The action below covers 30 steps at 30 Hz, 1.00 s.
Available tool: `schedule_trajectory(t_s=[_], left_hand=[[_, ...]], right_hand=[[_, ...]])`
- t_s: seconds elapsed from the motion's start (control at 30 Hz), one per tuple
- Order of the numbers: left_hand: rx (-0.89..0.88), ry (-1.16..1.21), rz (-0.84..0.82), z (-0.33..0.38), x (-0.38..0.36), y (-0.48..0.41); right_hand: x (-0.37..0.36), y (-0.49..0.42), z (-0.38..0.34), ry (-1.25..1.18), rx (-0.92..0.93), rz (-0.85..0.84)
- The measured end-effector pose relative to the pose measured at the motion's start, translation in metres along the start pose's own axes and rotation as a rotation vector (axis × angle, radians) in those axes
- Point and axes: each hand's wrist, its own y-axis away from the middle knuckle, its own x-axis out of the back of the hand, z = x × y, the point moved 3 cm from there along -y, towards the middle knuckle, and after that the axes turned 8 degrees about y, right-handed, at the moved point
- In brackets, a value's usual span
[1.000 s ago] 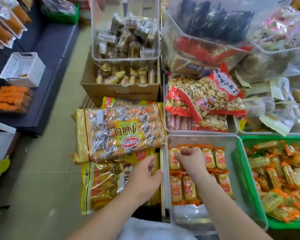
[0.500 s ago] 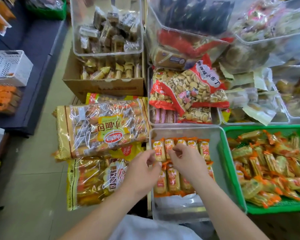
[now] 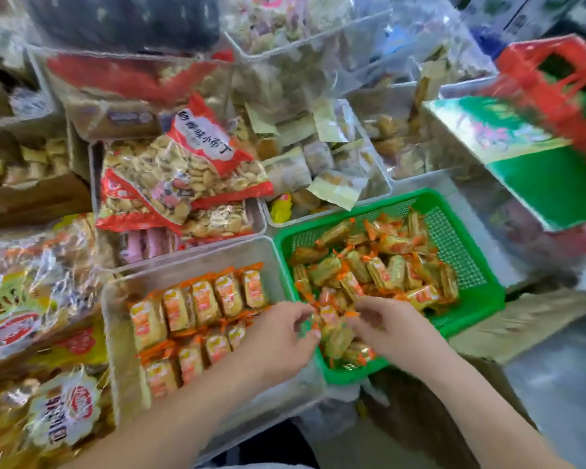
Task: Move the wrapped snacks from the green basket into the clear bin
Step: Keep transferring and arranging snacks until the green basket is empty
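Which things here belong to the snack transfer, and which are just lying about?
In the job: green basket, wrapped snacks, clear bin, left hand, right hand.
Lying about: red biscuit bag, bread packs, green box.

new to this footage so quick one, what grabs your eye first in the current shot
The bright green basket, right of centre, heaped with orange-and-yellow wrapped snacks. Both the left hand and right hand meet at its near-left corner, fingers curled among the snacks, though blur hides any grip. Left of it, the clear bin holds neat rows of the same snacks.
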Motion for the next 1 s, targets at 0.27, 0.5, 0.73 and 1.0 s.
schedule_trajectory(t_s=[0.27, 0.5, 0.73, 1.0], left_hand=[[0.066, -0.434, -0.367, 0.024, -0.087, -0.084], [0.219, -0.22, -0.102, 0.01, -0.09, -0.11], [0.257, -0.048, 0.151, 0.011, -0.048, -0.139], [0.39, 0.131, 0.126, -0.01, -0.049, -0.177]], right_hand=[[0.0, -0.045, 0.091, 0.164, -0.079, -0.024], [0.006, -0.098, 0.124, -0.008, -0.384, -0.007], [0.032, -0.153, 0.115, -0.127, -0.252, 0.152], [0.022, -0.201, 0.121, -0.251, -0.355, -0.037]])
